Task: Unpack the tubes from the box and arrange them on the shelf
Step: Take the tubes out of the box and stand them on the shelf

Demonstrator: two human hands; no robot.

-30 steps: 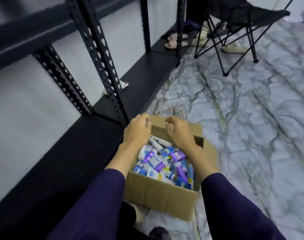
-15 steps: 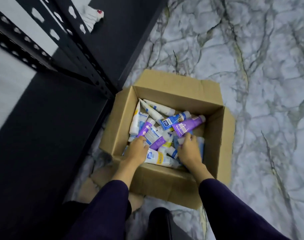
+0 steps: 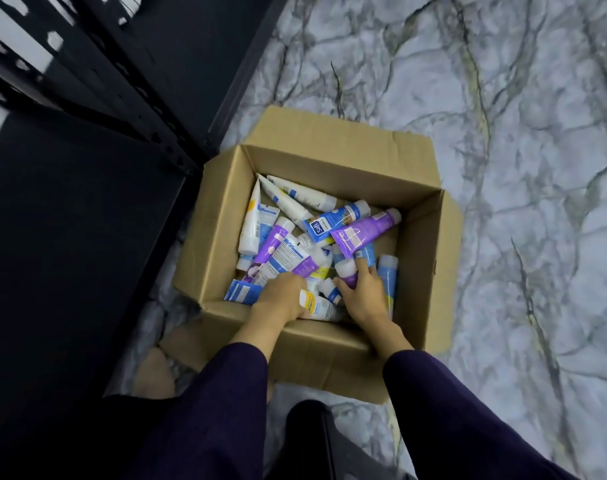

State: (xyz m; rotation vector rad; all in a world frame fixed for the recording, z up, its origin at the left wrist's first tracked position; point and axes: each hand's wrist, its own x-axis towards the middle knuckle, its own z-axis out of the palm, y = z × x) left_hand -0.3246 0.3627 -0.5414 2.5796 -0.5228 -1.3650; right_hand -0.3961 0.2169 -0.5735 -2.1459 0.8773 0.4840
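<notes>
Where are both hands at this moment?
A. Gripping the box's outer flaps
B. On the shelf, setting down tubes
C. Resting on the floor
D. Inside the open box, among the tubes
D: the left hand and right hand reach among the tubes inside the box.

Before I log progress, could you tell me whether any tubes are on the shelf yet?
No, the black shelf shows no tubes; they lie in the box.

The box (image 3: 333,157) sits on the floor (image 3: 520,133), just right of the shelf (image 3: 70,254). Tubes (image 3: 295,233) lie heaped inside it, both hands among them.
</notes>
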